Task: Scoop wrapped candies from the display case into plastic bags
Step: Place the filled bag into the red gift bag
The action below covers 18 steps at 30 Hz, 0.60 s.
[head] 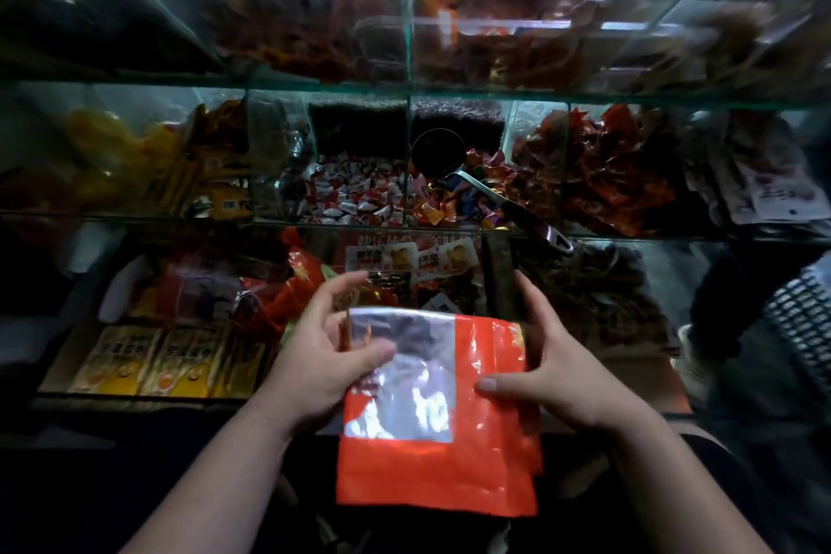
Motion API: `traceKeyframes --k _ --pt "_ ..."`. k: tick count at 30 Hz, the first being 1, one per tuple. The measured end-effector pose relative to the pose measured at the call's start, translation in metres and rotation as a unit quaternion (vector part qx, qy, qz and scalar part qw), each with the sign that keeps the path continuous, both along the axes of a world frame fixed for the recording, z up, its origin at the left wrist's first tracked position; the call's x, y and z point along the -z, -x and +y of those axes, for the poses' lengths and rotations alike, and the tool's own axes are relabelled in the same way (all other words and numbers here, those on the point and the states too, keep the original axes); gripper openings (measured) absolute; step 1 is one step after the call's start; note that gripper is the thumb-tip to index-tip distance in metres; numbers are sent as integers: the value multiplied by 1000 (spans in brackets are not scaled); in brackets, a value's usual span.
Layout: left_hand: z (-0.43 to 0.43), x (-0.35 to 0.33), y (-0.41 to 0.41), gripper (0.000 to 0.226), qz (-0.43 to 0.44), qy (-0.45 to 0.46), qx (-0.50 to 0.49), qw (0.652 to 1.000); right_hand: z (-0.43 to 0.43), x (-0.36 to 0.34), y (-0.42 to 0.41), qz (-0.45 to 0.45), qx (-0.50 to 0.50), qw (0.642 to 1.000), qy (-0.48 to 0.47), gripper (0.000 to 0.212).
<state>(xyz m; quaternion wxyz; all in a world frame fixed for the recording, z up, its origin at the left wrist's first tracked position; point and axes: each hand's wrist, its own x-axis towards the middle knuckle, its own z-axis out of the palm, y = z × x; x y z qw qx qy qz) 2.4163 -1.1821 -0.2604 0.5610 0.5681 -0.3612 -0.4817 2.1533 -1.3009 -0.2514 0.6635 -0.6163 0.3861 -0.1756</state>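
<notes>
I hold a flat orange plastic bag [485, 454] with a clear window in front of me, below the glass display case [409, 94]. My left hand [323, 351] pinches its upper left edge, thumb on the window. My right hand [553, 369] grips its right side, thumb on the orange face. White and red wrapped candies [355, 193] fill a middle compartment. Beside them, colourful wrapped candies [454, 202] hold a dark metal scoop [434, 153], its handle [526, 216] sticking out over the front glass towards my right.
Other compartments hold red packets [602, 166], yellow packets [135, 157] and dark snacks. Below the case stand boxes of packaged goods [148, 364] and red bags [288, 283]. A person in a checked garment [800, 319] is at the right edge.
</notes>
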Motion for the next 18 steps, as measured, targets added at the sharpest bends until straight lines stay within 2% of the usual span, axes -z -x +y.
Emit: traceKeyframes --k 1,2,4,6,8,10,12,14,16,18 --pt "-2 2 2 76 20 19 -44 999 4 2 -3 6 20 1000 -10 130" --pt "-3 4 6 73 38 32 -83 995 8 3 -6 -4 46 998 -36 127" --pt "-2 8 17 62 60 38 -132 989 18 6 -11 -51 64 990 -114 97" --pt "0 12 25 53 90 18 -157 983 27 11 -11 -76 30 981 -175 66" --pt "4 16 25 57 125 -37 -121 984 31 15 -11 -49 50 984 -163 49" --pt "9 18 19 71 129 -91 10 987 29 17 -9 -33 117 984 -128 40" --pt "12 20 12 79 127 -114 95 981 25 16 -7 -23 124 986 -105 36" --pt "11 19 8 76 125 -104 81 983 22 12 -3 1 68 992 -105 42" --pt "7 17 8 65 97 -73 50 991 21 8 2 -19 1 992 -125 50" --pt "4 16 11 62 91 -47 33 994 22 8 3 -56 11 990 -127 50"
